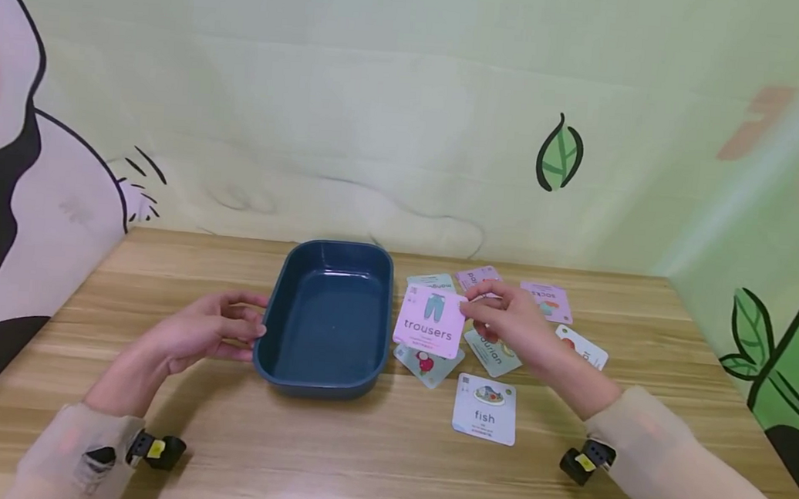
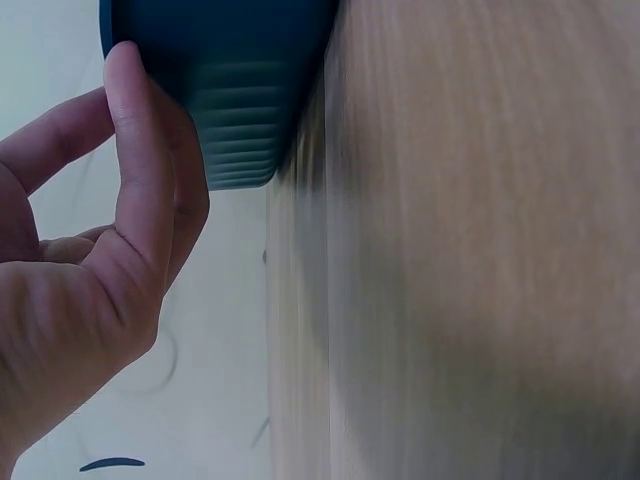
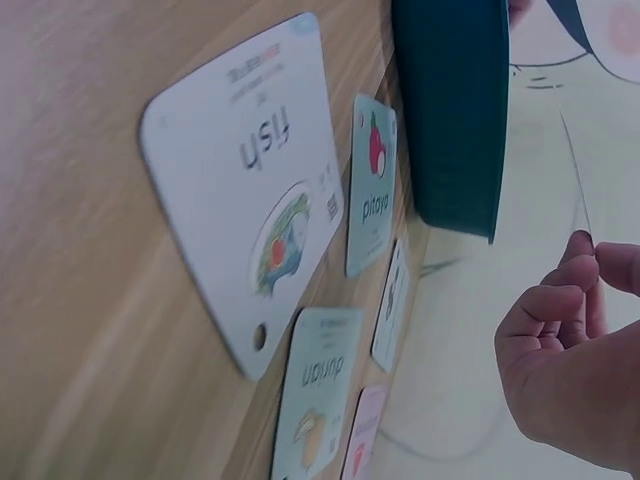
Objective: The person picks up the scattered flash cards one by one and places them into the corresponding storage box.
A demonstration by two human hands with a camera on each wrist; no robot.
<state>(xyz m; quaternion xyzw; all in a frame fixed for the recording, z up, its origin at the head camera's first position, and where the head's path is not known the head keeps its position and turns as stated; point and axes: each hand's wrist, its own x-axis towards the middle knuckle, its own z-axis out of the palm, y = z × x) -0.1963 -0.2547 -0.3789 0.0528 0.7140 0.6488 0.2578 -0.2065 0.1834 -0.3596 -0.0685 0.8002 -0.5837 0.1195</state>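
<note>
My right hand (image 1: pixel 509 315) pinches the right edge of a pink "trousers" card (image 1: pixel 429 321) and holds it above other cards. In the right wrist view, that card (image 3: pixel 575 165) shows as a thin edge above the fingertips. My left hand (image 1: pixel 213 329) touches the left side of a dark blue rectangular tray (image 1: pixel 320 391) near its rim, fingers loosely bent. Under the raised card lie a green mango card (image 1: pixel 432 280) and a pitaya card (image 3: pixel 372 190), partly hidden. A durian card (image 1: pixel 496 357) lies below the right hand.
A white "fish" card (image 1: pixel 485 410) lies nearest the front. A pink "socks" card (image 1: pixel 550 302), another pink card (image 1: pixel 477 276) and a white card (image 1: pixel 582 347) lie around the right hand. Behind the wooden table (image 1: pixel 329 461) hangs a printed backdrop (image 1: pixel 394 125).
</note>
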